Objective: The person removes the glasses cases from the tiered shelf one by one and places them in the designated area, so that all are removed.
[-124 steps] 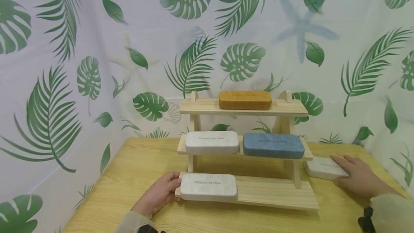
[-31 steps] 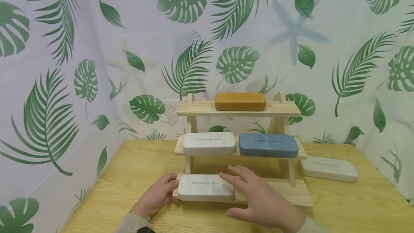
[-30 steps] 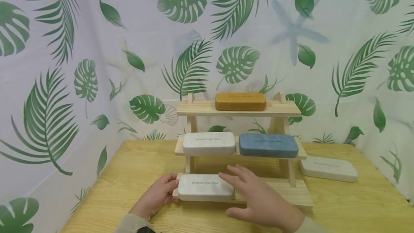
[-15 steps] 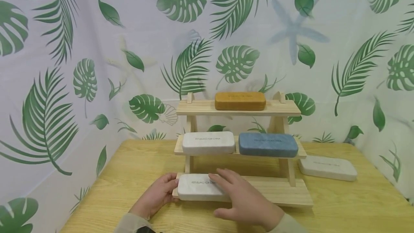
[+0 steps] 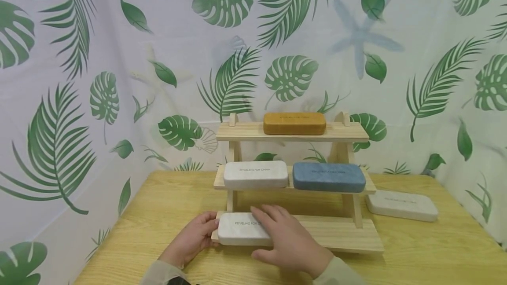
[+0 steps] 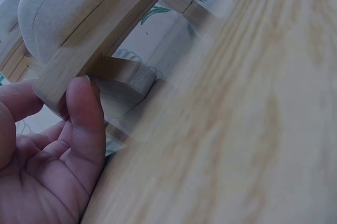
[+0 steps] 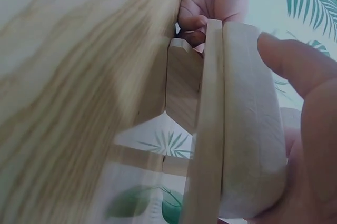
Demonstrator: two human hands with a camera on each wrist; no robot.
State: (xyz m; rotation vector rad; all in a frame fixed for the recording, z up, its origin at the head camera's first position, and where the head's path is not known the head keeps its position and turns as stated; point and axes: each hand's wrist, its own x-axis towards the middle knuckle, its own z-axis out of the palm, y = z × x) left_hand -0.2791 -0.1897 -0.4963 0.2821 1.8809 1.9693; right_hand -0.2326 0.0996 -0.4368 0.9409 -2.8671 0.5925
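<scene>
Here, a whitish, faintly mottled case (image 5: 240, 232) with rounded corners and small dark lettering lies at the left edge of the bottom shelf (image 5: 342, 235), which the left hand (image 5: 196, 239) pinches, while the right hand (image 5: 288, 242), fingers extended, covers the case's right end.

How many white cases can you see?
3. The first white case is on the middle shelf; the second is on the bottom shelf, partly covered by the right hand; the third lies on the table to the right.
</scene>
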